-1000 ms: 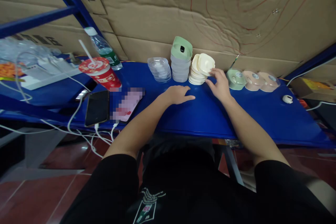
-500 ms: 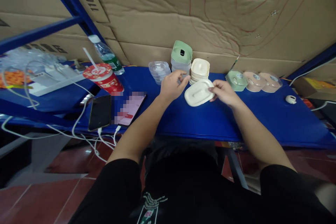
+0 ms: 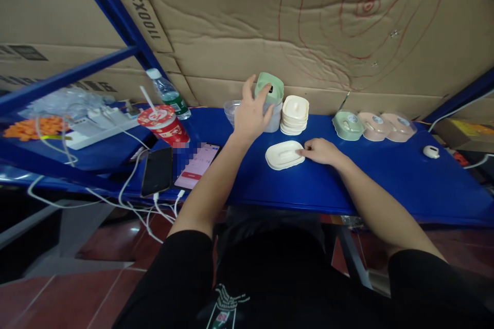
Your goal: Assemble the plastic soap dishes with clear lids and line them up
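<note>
My right hand (image 3: pixel 321 151) pinches the right end of a cream plastic lid (image 3: pixel 283 157), which lies at or just above the blue table (image 3: pixel 386 180). My left hand (image 3: pixel 250 114) is raised with spread fingers at a green lid-like piece (image 3: pixel 275 82) with a black slot. That piece tops a stack of translucent containers (image 3: pixel 275 119); whether my fingertips touch it I cannot tell. Right of this stands a pile of cream lids (image 3: pixel 295 109). Behind my left hand, clear plastic pieces (image 3: pixel 230 110) are partly hidden.
A green box (image 3: pixel 348 126) and two pink boxes (image 3: pixel 373 126) stand in a row at the right, near a small white case (image 3: pixel 431 151). To the left are a red cup (image 3: pixel 165 126), a bottle (image 3: pixel 172 97), two cabled phones (image 3: pixel 157 170) and a power strip (image 3: pixel 100 128). Cardboard (image 3: pixel 231 25) backs the table.
My right hand took a cream lid off the pile and brought it down toward the table in front. My left hand rose from the table to the green piece.
</note>
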A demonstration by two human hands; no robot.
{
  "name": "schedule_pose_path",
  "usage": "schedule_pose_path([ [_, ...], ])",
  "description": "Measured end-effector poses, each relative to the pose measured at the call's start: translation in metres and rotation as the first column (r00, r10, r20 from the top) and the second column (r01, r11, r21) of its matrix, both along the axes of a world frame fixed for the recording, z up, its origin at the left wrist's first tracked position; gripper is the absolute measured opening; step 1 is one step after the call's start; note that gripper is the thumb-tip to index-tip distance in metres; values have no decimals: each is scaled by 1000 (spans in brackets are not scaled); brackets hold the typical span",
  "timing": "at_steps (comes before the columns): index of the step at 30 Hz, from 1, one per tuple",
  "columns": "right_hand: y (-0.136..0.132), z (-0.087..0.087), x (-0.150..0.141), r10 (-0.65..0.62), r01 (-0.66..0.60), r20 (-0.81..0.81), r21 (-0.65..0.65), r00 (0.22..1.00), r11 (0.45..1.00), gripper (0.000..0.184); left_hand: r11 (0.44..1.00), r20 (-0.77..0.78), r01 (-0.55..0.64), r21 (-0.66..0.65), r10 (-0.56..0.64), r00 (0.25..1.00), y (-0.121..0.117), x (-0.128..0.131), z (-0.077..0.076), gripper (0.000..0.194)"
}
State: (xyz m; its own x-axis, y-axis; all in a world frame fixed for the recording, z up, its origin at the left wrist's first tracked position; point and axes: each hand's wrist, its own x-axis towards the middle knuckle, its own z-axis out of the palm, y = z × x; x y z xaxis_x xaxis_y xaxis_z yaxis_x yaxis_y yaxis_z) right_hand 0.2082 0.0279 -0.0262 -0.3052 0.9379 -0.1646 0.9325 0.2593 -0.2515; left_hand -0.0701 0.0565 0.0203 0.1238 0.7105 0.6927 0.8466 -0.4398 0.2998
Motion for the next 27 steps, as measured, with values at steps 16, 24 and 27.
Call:
schedule_pose_path([
  [16,0,-1,1,30,-29,-44,17,999,999,49,993,197,-60,-98,79,977,21,-2,-8,22],
  [24,-3,3,2,-14,31,-169,102,986,994,55,990,296,126,-63,-102,950,-4,-20,2,43],
  [27,-4,5,4,1,125,-474,236,881,964,58,888,403,411,-206,-306,862,-18,-23,-2,46],
])
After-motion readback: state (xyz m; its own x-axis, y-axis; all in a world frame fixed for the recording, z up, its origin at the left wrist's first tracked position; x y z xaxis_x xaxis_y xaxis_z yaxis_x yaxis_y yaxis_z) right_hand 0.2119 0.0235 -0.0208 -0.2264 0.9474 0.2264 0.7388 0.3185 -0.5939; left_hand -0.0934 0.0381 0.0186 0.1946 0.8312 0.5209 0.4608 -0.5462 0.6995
